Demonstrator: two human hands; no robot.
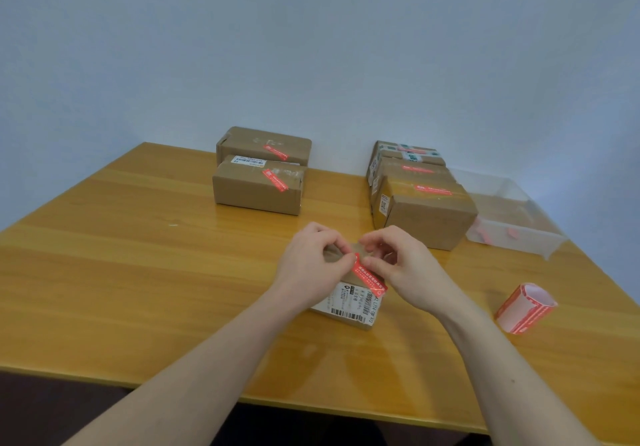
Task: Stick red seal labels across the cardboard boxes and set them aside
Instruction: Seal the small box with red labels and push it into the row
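The person is in the middle of sealing one box. A small cardboard box [349, 293] lies on the wooden desk [138, 272] just in front of them, its white shipping slip facing up at the near end. A red seal label [370, 276] runs slantwise across its top, from the middle of the box toward the near right corner.

The left hand [311, 262] has its fingers curled over the far part of the box, and its thumb and fingertip pinch or press the upper end of the label. The right hand [401, 265] is curled too, its fingertips bearing on the label just beside those of the left. Whether that end is already stuck down or is being held off the cardboard cannot be told.

Judging from this, the label is placed but not yet smoothed. The next move likely calls for rubbing it flat along its whole length, down to the free near end, then lifting the box away.

Two sealed boxes [259, 182] stand at the far middle of the desk, and a group of three [422, 210] at the far right. The label roll [524, 308] lies near the right edge, and a clear plastic tray [512, 217] sits behind it.
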